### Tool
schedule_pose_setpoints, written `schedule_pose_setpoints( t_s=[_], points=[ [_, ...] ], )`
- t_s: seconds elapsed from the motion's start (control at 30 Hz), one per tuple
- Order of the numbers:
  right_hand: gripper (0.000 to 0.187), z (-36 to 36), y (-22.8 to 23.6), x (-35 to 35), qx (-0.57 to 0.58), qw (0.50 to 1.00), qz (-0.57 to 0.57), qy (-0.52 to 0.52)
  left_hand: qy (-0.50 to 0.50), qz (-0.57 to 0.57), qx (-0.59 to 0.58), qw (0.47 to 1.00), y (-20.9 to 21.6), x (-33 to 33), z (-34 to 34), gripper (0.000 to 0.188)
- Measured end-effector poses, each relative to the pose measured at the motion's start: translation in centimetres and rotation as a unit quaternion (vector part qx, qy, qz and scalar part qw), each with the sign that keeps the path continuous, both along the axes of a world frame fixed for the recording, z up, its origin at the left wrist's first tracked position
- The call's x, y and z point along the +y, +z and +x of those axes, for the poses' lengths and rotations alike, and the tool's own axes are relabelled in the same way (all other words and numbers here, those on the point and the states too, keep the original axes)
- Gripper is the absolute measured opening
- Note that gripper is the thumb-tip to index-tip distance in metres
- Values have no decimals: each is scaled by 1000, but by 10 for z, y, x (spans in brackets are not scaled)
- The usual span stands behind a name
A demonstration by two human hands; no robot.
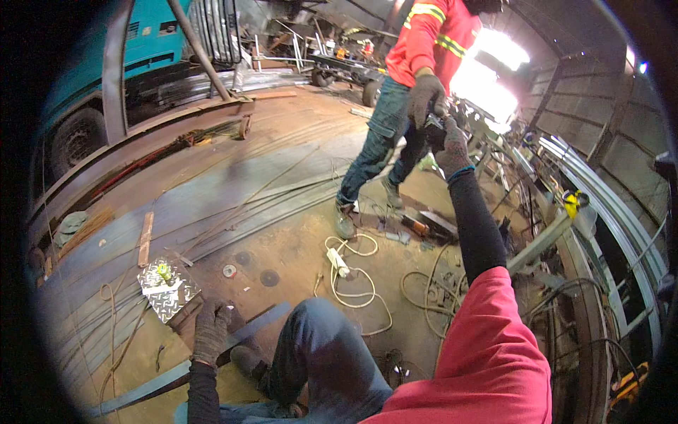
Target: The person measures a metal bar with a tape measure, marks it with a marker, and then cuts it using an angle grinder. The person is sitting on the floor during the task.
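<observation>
My right hand [455, 150], in a grey knit glove, is stretched far forward and closed on a dark tool [433, 133] whose kind I cannot make out. A co-worker's gloved hand [426, 99] is right at the same tool. My left hand [210, 331], in a dark glove, is low beside my knee with its fingers drawn together. A small white bit [230, 307] shows at its fingertips. Just ahead of that hand lies a shiny tread-patterned metal plate [167, 300] with a small yellow-green item [164, 271] on it. A flat steel bar [159, 381] runs beneath my left arm.
The co-worker [374, 134] stands ahead in a red top and jeans. A white power strip [337, 261] with looped cord lies on the floor. Long steel strips [268, 205] cover the left floor; metal rails [600, 191] and cables line the right. A teal truck [78, 78] stands far left.
</observation>
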State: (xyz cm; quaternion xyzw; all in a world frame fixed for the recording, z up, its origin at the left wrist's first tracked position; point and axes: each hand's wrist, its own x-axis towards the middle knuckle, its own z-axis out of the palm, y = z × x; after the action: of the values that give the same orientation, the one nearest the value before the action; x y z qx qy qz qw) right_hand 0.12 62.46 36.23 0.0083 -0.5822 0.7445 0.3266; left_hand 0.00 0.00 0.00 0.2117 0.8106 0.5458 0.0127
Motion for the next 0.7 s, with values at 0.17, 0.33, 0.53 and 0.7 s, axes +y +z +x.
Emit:
schedule_pose_setpoints(
  t_s=[0.17, 0.33, 0.53, 0.7],
  points=[
    [17, 81, -124, -63, 2, 696, 575, -431, 15, 14, -25, 999, 14, 9, 5, 13],
    [27, 108, -249, -246, -110, 942, 311, 65, 108, 305, -118, 939, 24, 40, 35, 26],
    [45, 56, -248, -473, -261, 930, 21, 258, 25, 565, -268, 780, 57, 24, 57, 37],
    [32, -2, -241, -517, -277, 828, -76, 480, 298, 303, 169, 889, 28, -24, 0, 37]
  ],
)
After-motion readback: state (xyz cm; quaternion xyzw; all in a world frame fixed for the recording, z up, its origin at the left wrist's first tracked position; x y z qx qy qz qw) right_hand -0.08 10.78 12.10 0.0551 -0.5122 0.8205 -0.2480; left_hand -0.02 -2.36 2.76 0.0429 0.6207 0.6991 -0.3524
